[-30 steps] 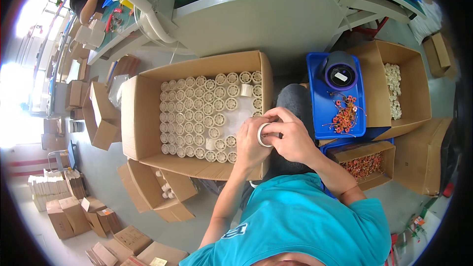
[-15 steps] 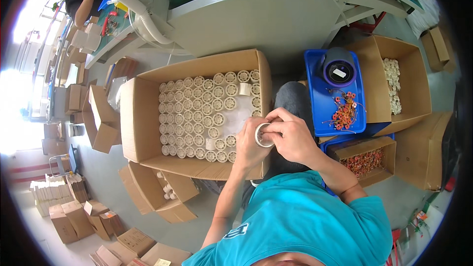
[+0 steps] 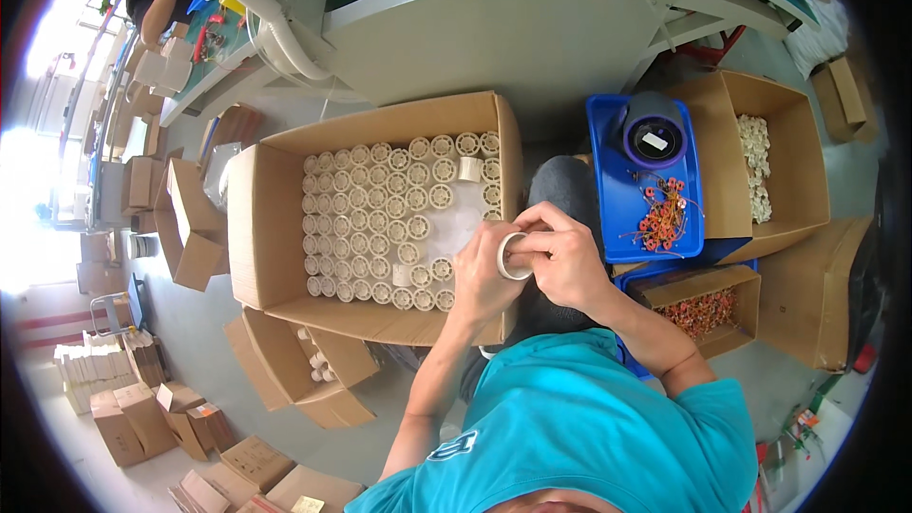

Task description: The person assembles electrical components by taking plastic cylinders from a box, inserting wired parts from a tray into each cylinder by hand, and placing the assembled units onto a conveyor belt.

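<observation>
A short white plastic cylinder (image 3: pixel 514 257) is wrapped by the fingers of my left hand (image 3: pixel 482 271), its round opening turned toward my right. My right hand (image 3: pixel 570 261) has its thumb and fingertips pinched together inside that opening. Whatever those fingertips hold is hidden by the rim. Just left of my hands stands a large cardboard box (image 3: pixel 380 327) with rows of similar white round parts (image 3: pixel 378 199) inside. Two of those parts, such as one white cylinder (image 3: pixel 469 169), lie on their sides. A pale sheet (image 3: pixel 456 223) shows in the gap among the rows.
To the right sits a blue tray (image 3: pixel 611 218) with a dark round container (image 3: pixel 654 136) and red wired components (image 3: pixel 663 217). A small carton (image 3: pixel 705 312) of red parts and a box with white pieces (image 3: pixel 755 166) are beside it. A grey machine panel (image 3: pixel 494 52) rises ahead.
My right fingers have shifted slightly within the cylinder's opening, and the cylinder has turned a little in my left hand. The view has moved slightly; the boxes stay put.
</observation>
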Demonstrator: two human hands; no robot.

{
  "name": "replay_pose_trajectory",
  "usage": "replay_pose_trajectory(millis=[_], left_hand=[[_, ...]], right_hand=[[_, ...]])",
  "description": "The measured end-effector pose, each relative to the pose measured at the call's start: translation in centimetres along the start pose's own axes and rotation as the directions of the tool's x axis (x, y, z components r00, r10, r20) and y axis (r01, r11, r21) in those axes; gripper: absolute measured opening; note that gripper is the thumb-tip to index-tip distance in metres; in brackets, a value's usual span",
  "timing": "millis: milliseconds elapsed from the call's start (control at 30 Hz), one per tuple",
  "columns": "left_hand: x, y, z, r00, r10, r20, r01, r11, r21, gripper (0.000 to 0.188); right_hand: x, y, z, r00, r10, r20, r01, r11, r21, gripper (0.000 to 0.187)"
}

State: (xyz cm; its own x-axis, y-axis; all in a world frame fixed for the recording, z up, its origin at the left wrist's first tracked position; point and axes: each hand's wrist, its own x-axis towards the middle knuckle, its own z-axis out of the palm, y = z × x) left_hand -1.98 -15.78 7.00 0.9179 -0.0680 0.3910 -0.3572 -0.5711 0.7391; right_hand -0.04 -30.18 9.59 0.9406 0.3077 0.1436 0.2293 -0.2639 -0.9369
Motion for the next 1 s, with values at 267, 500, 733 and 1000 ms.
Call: replay_pose_trajectory(millis=[267,500,733,1000], left_hand=[[-0.1,0.4,-0.3,0.997,0.057,0.045,-0.057,0.998,0.010,0.040],[0.2,1.1,-1.1,0.992,0.077,0.104,-0.083,0.995,0.053,0.043],[0.8,2.0,-2.0,0.990,0.084,0.117,-0.092,0.993,0.071,0.045],[0.6,2.2,-1.8,0.987,0.142,0.076,-0.153,0.973,0.173,0.046]], right_hand=[[-0.4,-0.3,-0.9,0.998,-0.022,0.067,0.021,1.000,0.015,0.019],[0.1,-0.4,-1.9,0.992,-0.064,0.109,0.061,0.998,0.031,0.019],[0.0,-0.6,-1.3,0.989,-0.144,0.044,0.140,0.986,0.086,0.021],[0.5,-0.2,-1.5,0.989,-0.112,0.093,0.092,0.975,0.203,0.014]])
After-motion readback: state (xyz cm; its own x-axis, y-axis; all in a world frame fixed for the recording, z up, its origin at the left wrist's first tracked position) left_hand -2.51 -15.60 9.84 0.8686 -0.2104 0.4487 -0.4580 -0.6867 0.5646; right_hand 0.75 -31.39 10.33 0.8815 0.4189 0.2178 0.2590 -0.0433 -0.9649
